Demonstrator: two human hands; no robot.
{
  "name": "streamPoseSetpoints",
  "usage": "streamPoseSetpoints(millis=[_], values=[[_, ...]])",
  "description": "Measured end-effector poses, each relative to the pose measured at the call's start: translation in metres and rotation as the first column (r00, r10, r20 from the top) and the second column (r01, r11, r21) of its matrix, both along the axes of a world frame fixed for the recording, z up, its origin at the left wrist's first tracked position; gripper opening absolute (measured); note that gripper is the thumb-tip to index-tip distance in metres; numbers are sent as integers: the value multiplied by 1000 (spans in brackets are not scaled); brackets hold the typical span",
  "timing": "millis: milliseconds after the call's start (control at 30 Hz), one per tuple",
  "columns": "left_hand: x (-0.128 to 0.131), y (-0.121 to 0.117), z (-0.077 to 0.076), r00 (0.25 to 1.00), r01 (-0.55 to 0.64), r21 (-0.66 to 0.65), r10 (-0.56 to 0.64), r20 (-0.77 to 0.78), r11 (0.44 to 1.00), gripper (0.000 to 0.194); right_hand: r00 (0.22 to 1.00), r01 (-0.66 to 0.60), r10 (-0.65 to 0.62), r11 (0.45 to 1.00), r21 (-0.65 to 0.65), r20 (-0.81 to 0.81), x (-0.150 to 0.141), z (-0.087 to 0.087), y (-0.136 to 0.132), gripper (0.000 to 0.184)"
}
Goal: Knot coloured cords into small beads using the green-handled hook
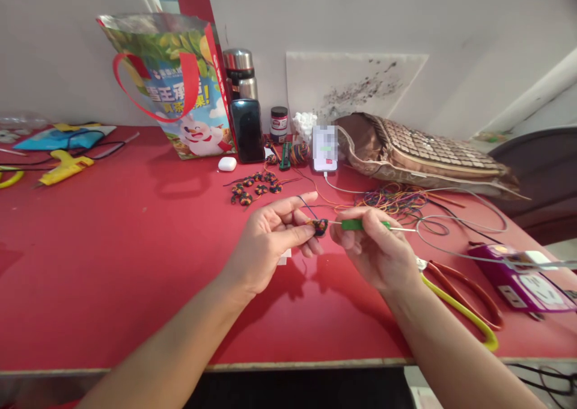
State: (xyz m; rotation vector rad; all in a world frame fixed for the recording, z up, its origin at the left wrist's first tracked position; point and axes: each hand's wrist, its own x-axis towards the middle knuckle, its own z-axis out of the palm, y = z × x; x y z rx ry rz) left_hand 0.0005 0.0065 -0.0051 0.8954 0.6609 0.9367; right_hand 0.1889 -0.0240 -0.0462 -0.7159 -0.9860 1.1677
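Between the thumb and fingers of my left hand (274, 235) is a small piece of crochet (320, 227) in dark, orange and purple yarn. A strand of yarn (308, 205) runs up over the left index finger. My right hand (376, 247) grips a crochet hook (354, 224) by its green handle, and its thin metal tip points left and meets the crochet piece. Beyond my hands, several finished-looking crochet pieces (246, 199) of the same colours lie in a loose ring. A tangle of multicoloured yarn (392, 199) spreads behind my right hand.
Pliers (460, 301) with red and yellow handles lie right of my right forearm, beside a purple power strip (518, 277). Along the back stand a printed bag (180, 90), a dark phone (247, 131), a lit phone (324, 151) and a brown cushion (419, 145). A yellow glue gun (67, 167) lies left.
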Motion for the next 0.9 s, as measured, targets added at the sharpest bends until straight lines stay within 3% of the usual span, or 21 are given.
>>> streamPoseSetpoints(millis=[133,400,633,900], values=[[0,-1,2,998,49,24,-48,-41,999,41,999,-41,41,997,-69,-4,6,4,3,28],[1,-3,4,999,36,27,-35,-42,999,32,997,52,-49,996,-67,52,10,7,1,29],[2,-4,6,994,39,62,-32,-100,997,44,993,103,-100,993,-58,59,12,8,0,27],[1,-9,6,968,2,203,48,-245,979,60,981,171,-170,985,-8,90,14,7,0,20]])
